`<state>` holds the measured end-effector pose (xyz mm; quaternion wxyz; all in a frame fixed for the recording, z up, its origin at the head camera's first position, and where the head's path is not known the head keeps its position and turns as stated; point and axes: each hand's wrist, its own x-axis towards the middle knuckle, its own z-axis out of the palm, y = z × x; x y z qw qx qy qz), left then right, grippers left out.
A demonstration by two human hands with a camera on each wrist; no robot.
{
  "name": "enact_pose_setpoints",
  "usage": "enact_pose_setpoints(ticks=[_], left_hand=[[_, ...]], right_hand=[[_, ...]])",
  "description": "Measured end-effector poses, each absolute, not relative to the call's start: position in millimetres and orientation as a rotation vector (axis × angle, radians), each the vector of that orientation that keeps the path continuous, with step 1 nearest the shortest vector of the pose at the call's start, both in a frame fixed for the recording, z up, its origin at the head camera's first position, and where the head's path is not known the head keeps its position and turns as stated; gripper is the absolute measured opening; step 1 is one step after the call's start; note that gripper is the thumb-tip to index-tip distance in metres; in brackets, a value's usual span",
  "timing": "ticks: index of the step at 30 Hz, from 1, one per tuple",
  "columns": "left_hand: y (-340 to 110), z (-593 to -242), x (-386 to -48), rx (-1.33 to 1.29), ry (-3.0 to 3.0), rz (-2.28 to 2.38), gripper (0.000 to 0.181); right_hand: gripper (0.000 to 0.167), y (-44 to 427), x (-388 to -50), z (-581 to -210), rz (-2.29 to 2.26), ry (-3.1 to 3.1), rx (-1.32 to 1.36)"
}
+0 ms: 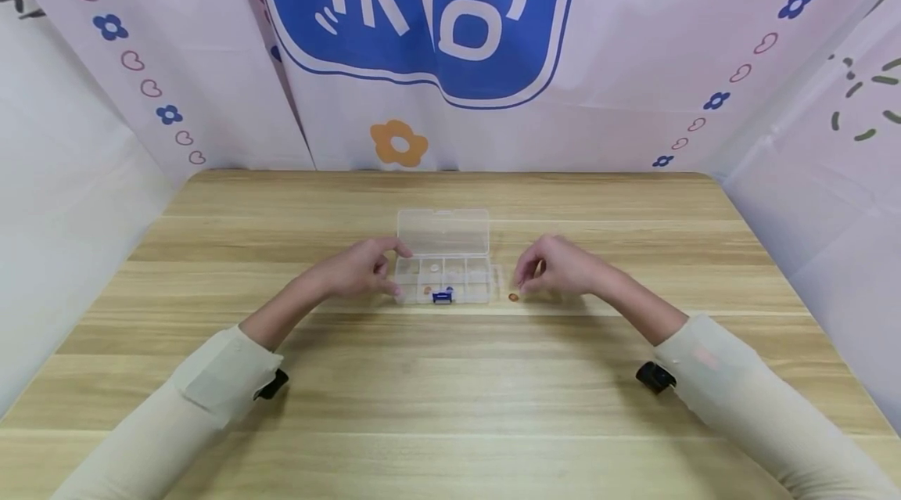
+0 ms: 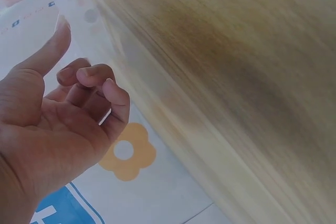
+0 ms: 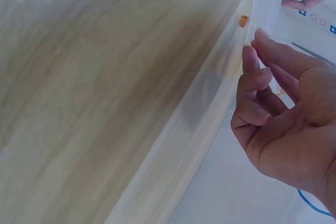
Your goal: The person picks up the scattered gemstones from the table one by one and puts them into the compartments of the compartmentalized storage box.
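Observation:
A clear plastic compartment box [image 1: 478, 293] lies with its lid [image 1: 443, 232] folded back and a blue clasp [image 1: 442, 297] in front. Thumb and index finger of my left hand [image 1: 359, 269] hold the box's left end; the other fingers curl over nothing. Inside lie a round white button [image 1: 434, 268], a small orange piece [image 1: 427, 290] and a small blue piece [image 1: 449, 289]. Right of the box, a small orange-brown disc [image 1: 513, 297] rests on the table. My right hand [image 1: 556, 265] hovers beside it, bent thumb and index tips close together, nothing visible between them.
The wooden table [image 1: 436, 390] runs to a white printed curtain [image 1: 605, 124] at the back, with more cloth at both sides. Black wrist devices show below the left sleeve [image 1: 218, 375] and the right sleeve [image 1: 732, 367].

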<state>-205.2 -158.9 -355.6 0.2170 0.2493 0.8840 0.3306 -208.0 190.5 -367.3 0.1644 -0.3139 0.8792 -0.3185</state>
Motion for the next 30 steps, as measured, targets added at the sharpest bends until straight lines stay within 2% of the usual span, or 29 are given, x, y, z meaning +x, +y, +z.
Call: enact_pose_setpoints(ticks=[30], left_hand=[[-162.8,-358.1,-205.0,0.764,2.450,0.922,0.056]], right_hand=[[0.010,178.7,-203.4,-375.1,-0.918,2.503,-0.870]])
